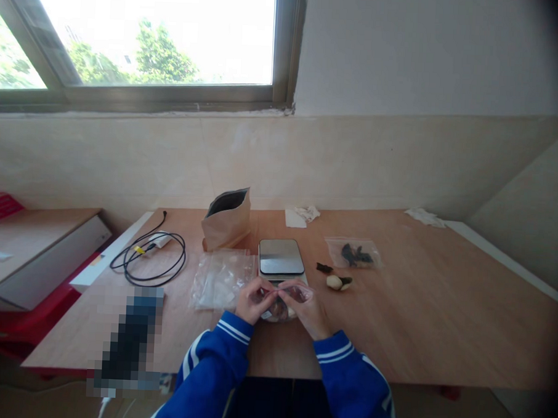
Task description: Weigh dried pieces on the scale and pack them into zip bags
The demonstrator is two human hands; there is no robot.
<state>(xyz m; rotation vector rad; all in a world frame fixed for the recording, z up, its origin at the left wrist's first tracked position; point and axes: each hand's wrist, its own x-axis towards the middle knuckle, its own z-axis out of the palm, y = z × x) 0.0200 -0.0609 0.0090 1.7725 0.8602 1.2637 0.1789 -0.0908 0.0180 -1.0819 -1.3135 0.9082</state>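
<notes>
Both my hands meet in front of the scale, pinching the top of a clear plastic bag with brownish and pale pieces inside. My left hand grips the bag's edge between thumb and fingers. From the other side my right hand pinches the same edge, fingertips almost touching the left ones. Just beyond them stands a kitchen scale with a bare metal plate. Flat clear plastic bags lie to the left of my left hand. On the right are a pale rounded piece and a dark dried piece.
A brown paper pouch stands open behind the plastic bags. A coiled black cable lies on the left, with a blurred dark object nearer. Another clear bag with dark pieces sits right. Crumpled tissue lies near the wall.
</notes>
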